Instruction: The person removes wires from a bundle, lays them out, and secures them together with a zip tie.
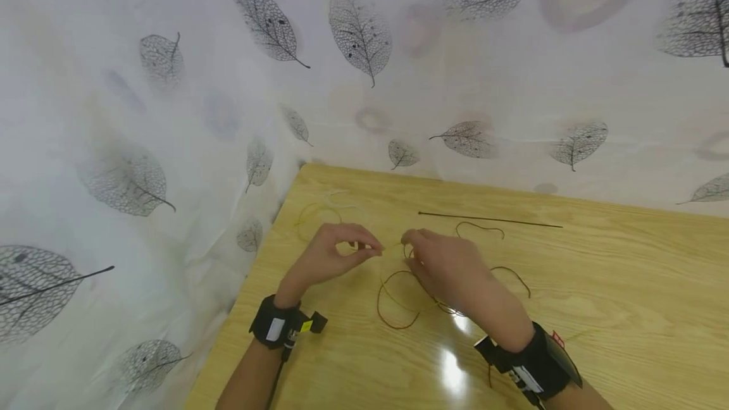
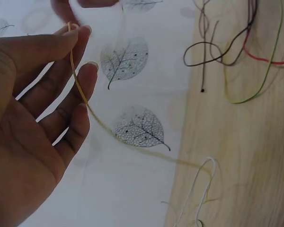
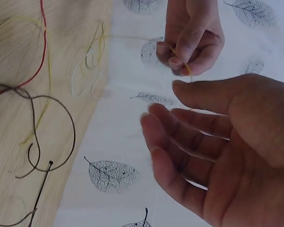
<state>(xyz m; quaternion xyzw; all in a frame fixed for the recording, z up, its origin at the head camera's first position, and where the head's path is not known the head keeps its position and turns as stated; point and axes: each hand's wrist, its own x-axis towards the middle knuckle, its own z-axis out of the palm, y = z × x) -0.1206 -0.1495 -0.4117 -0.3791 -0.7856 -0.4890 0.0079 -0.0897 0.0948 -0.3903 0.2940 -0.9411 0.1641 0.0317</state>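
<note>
My left hand (image 1: 336,252) pinches a thin yellow cord (image 2: 78,85) between thumb and fingertips, above the wooden table. From that pinch, the cord trails down past the other fingers toward the tabletop. Close by on the right is my right hand (image 1: 447,264), its thumb and fingers apart and gently bent. In the right wrist view, the short yellow end (image 3: 188,71) at the left fingertips reaches toward the right thumb, and part of it is hidden behind that thumb. A reddish loop (image 1: 393,326) of cord lies on the table below the hands.
Dark cords (image 1: 515,274) lie around the right hand. Behind it rests a straight, thin dark strand (image 1: 490,219) with a small knob at one end. A white cord (image 2: 191,182) and a green cord (image 2: 265,78) are on the table (image 1: 626,283). Leaf-patterned white sheeting (image 1: 364,112) borders it.
</note>
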